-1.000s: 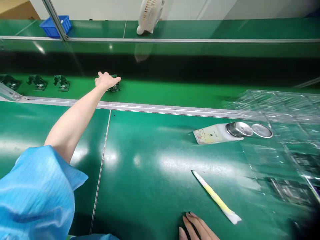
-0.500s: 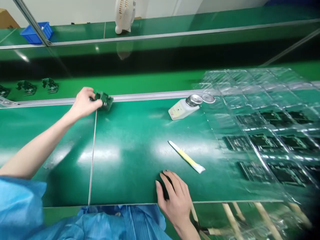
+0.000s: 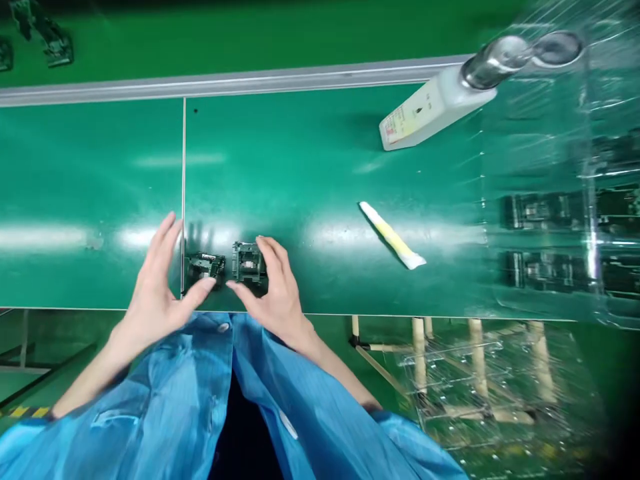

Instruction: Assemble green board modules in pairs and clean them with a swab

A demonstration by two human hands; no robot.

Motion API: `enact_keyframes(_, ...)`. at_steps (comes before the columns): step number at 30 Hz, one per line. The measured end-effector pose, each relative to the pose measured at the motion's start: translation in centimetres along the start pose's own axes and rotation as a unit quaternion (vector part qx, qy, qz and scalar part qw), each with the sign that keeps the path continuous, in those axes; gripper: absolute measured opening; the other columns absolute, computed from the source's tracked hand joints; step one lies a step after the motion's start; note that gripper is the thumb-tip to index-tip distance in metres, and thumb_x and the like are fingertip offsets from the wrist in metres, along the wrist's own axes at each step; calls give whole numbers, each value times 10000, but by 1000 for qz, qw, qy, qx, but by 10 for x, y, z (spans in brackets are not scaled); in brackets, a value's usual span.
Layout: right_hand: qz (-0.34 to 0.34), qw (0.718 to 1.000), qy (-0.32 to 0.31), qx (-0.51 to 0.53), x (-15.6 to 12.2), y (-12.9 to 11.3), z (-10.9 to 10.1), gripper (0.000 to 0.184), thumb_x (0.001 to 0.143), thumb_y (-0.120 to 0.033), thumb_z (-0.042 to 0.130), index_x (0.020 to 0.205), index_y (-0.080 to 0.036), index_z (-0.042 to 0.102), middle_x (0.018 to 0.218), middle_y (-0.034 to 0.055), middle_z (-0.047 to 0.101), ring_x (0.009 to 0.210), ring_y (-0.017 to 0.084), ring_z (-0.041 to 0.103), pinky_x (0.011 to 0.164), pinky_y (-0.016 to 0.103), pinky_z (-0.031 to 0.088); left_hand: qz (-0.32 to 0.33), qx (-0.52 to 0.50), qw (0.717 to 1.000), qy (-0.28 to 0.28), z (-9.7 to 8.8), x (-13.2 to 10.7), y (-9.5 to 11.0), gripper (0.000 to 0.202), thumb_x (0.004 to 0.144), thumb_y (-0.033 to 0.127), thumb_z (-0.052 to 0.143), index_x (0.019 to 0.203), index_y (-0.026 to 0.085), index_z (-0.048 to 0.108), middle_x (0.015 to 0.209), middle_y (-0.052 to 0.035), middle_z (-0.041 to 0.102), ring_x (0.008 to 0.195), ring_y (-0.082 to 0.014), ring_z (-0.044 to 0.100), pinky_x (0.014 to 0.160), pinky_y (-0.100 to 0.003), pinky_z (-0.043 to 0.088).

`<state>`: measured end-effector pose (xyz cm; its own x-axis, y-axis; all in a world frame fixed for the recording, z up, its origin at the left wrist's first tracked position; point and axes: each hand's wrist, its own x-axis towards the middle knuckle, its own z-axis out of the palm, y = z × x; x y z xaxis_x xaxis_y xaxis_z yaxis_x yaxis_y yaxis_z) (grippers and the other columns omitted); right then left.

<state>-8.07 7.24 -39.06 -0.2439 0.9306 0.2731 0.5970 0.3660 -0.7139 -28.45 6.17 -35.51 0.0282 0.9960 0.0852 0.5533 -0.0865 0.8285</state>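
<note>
Two small dark green circuit-board assemblies sit side by side near the front edge of the green bench. My left hand [image 3: 163, 287] is beside the left circuit board [image 3: 206, 265], fingers stretched up and apart, the thumb by its lower corner. Around the right circuit board [image 3: 246, 261] my right hand [image 3: 277, 293] is curled, its index finger at the upper right corner and its thumb along the bottom edge. To the right lies a white stick-like tool with a yellow middle [image 3: 391, 235]. A white bottle with a metal pump top [image 3: 435, 107] stands farther back.
Clear plastic trays [image 3: 543, 160] with circuit boards in them occupy the bench's right side. More boards [image 3: 55, 43] rest on the strip behind the metal rail [image 3: 300, 81]. Below the front edge at right is a rack of cream-coloured tubes [image 3: 477, 360] holding clear plastic trays.
The view has tilted down. My left hand came from the metal rail with a circuit board to the front of the bench and loosened. My right hand now lies close beside it, around another board.
</note>
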Motion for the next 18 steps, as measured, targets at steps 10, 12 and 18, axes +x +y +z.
enact_keyframes(10,-46,998,22,-32,-4,20,1,810,864,-360,707,1521,-198,263,1310,202,565,1233,326,568,960,562,566,0,-314,949,27,29,1,-33,338,843,275,640,1173,238,705,1223,-66,720,1285,-278,593,1136,-484,465)
enact_keyframes(12,-45,998,17,-35,-3,20,1,795,868,-361,699,1514,-196,267,1311,201,565,1229,323,570,955,557,566,5,-310,950,38,38,2,-29,224,872,238,610,1058,239,733,1094,-51,760,1219,-264,637,1123,-507,466)
enact_keyframes(18,-45,998,13,-42,-3,18,0,770,862,-358,696,1492,-198,284,1309,196,571,1222,320,572,961,543,554,27,-286,956,64,45,6,-25,135,893,249,589,926,225,718,906,-28,770,1004,-231,712,1117,-550,447)
